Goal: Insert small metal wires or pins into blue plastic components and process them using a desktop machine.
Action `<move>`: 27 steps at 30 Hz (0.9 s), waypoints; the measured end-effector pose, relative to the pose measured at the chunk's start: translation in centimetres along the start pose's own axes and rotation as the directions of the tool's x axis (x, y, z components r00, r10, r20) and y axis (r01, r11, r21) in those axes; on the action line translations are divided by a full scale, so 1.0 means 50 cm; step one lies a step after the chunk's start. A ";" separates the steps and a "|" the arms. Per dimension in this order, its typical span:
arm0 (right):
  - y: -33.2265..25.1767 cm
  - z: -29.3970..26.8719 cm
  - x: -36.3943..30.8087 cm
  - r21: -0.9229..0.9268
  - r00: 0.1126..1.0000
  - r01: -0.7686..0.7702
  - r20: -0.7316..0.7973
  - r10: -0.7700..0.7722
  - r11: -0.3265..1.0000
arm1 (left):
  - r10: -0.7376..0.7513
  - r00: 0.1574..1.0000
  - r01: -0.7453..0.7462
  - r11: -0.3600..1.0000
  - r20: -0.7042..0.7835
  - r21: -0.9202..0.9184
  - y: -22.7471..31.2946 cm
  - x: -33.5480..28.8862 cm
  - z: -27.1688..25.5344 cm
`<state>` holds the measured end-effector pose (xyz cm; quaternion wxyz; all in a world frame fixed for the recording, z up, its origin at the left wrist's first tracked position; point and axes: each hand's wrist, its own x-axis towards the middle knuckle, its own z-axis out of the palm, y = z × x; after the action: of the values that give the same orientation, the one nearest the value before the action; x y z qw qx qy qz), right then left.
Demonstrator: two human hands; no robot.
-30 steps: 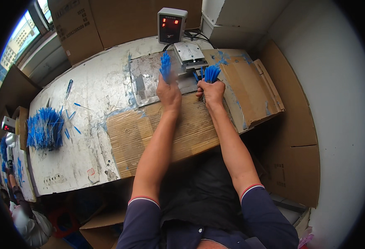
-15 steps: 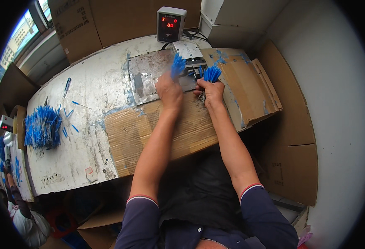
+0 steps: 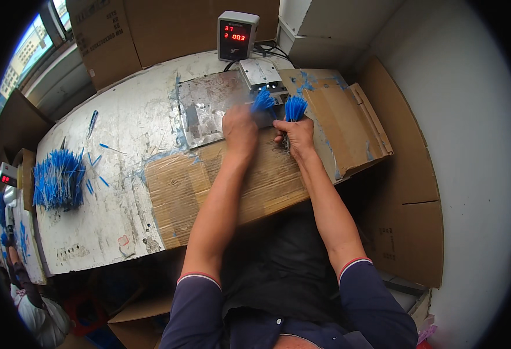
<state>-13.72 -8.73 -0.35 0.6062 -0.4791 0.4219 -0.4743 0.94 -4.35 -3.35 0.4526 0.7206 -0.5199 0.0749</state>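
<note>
My left hand (image 3: 241, 131), smeared by motion, is closed on a bundle of thin pieces with blue ends (image 3: 263, 100). The blue ends point up, just in front of a small bench machine with a pale metal cover (image 3: 260, 72). To its right, my right hand (image 3: 300, 136) grips a second bundle of the same blue-tipped pieces (image 3: 295, 108); their thin pale wire-like stems show below the fingers. The two bundles are close but apart. Both hands are above a metal plate (image 3: 209, 99) and a cardboard sheet (image 3: 220, 192). The machine's working part is partly hidden behind the left bundle.
A box with red digits (image 3: 238, 36) stands behind the machine. On the left of the worn white table (image 3: 116, 203) is a big pile of blue-tipped pieces (image 3: 59, 179), with several loose ones and a pen (image 3: 93, 124) nearby. A cardboard box (image 3: 342, 125) lies at right.
My left hand and its bundle have moved a little to the right, nearer the other bundle. My right hand has barely shifted. The red digits on the box have changed.
</note>
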 end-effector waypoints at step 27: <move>0.004 0.045 0.028 -0.085 0.985 -0.034 -0.174 0.019 0.996 | -0.084 0.959 0.067 0.995 -0.269 -0.073 -0.005 0.016 0.000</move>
<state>-11.23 -9.67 -0.22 0.5521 -0.4566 0.4995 -0.4871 1.53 -4.88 -3.02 0.5449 0.7081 -0.4271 0.1392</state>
